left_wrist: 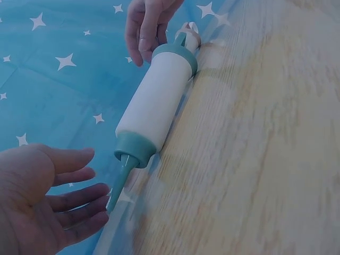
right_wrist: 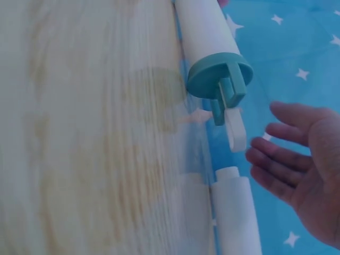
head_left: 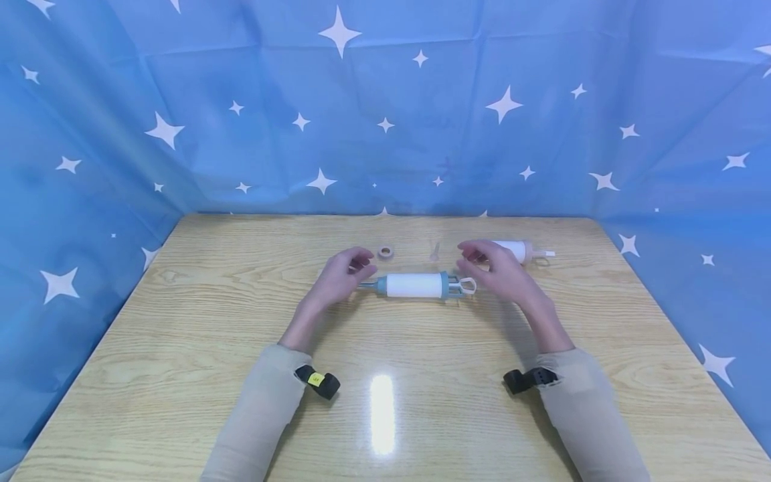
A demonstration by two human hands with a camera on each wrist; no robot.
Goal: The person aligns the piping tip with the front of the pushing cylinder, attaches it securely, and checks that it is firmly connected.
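A large white syringe-like tube [head_left: 414, 285] with teal end caps lies on the table, its thin teal nozzle [left_wrist: 123, 178] pointing left and its white loop handle [right_wrist: 235, 130] to the right. Beside the nozzle is my left hand [head_left: 342, 276], fingers loosely bent and holding nothing. In the left wrist view its fingertips lie close to the nozzle tip; whether they touch is unclear. On the other side, my right hand [head_left: 498, 271] hovers by the loop handle with relaxed fingers. A gap shows between that hand and the handle in the right wrist view.
Behind the right hand lies a second white tube with pale pink ends [head_left: 512, 250], partly hidden by it. A small ring-shaped roll [head_left: 385, 252] and a small pale spoon-like piece [head_left: 435, 252] lie farther back. A blue star-patterned curtain [head_left: 385, 147] borders the table.
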